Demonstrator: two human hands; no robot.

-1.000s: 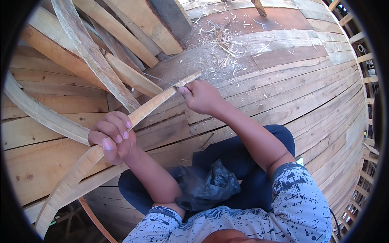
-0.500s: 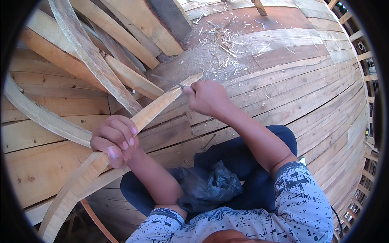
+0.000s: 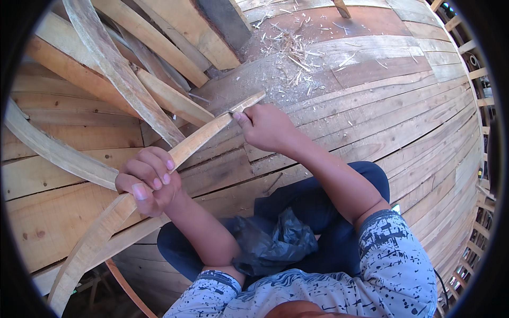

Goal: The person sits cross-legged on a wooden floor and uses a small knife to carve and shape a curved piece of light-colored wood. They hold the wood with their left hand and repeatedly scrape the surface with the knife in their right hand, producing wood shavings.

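A long, curved strip of pale wood [image 3: 199,141] slants up from the lower left to a narrow tip in the middle of the view. My left hand [image 3: 148,180] is closed around it, fingers over the top and thumb on the near side. Near the tip my right hand [image 3: 269,127] is closed in a fist on a thin, dark, knife-like tool [image 3: 231,112]. Only a bit of its blade shows, against the strip's upper face; the handle is hidden in the fist.
Wood shavings [image 3: 294,53] lie scattered on the plank floor [image 3: 339,116] ahead. Thick timbers [image 3: 154,40] lean at the upper left beside a curved rib [image 3: 63,156]. A dark plastic bag [image 3: 275,241] rests on my lap between crossed legs.
The wood strip and my left hand have shifted slightly up and left. My right hand has moved a little left, and the tool's blade, blurred before, now shows only briefly beside the thumb.
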